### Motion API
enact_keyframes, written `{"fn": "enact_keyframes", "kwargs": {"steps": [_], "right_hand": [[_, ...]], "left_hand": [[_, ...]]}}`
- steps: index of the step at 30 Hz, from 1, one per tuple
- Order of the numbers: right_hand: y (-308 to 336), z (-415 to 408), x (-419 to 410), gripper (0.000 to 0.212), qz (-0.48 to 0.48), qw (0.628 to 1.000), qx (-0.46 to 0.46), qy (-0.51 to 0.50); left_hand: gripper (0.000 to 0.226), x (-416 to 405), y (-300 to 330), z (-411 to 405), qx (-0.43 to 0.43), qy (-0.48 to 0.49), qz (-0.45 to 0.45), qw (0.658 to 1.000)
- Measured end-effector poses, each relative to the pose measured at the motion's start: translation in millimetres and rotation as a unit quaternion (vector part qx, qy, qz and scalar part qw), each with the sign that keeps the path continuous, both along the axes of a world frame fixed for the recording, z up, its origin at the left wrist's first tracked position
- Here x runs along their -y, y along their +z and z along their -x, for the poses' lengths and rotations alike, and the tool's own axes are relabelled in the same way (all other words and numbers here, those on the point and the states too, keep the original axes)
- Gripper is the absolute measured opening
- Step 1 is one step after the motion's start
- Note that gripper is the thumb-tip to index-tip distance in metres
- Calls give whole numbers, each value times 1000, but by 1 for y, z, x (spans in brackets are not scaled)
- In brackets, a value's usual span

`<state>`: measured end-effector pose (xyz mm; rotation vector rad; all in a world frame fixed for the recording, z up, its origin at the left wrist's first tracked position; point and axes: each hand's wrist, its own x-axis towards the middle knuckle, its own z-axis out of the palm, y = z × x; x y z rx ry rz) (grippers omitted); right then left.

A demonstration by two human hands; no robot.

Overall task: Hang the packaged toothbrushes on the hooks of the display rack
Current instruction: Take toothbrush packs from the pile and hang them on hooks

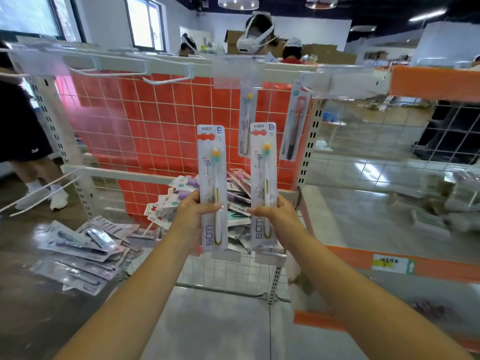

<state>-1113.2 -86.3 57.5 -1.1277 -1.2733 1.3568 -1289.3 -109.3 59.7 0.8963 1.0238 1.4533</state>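
Note:
My left hand [193,213] grips a packaged toothbrush [211,162] upright by its lower half. My right hand [276,213] holds a second, matching packaged toothbrush [262,162] the same way. Both packs stand side by side in front of the display rack's orange grid panel [161,120]. On the rack's top rail a pack [246,120] hangs from a hook, and a red-brush pack [296,126] hangs to its right. Bare white hooks [166,80] stick out of the rail at upper left. A pile of packs [171,201] lies on the shelf behind my hands.
More packs [83,253] lie scattered on the floor at left. Two long white hooks [39,193] jut from the lower rail. A person in dark shorts [23,141] stands at far left; others work behind the rack. Orange shelving [436,81] lies right.

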Motion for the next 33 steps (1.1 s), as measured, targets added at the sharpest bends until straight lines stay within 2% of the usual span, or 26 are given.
{"fn": "enact_keyframes", "kwargs": {"steps": [9, 16, 33], "right_hand": [[30, 32, -15, 31, -28, 997, -28, -69], [62, 50, -26, 30, -44, 996, -30, -76], [64, 67, -36, 34, -16, 988, -14, -151]], "left_hand": [[17, -23, 8, 21, 32, -41, -20, 998], [13, -33, 4, 36, 46, -73, -10, 996], [15, -52, 4, 58, 48, -104, 3, 993]]}}
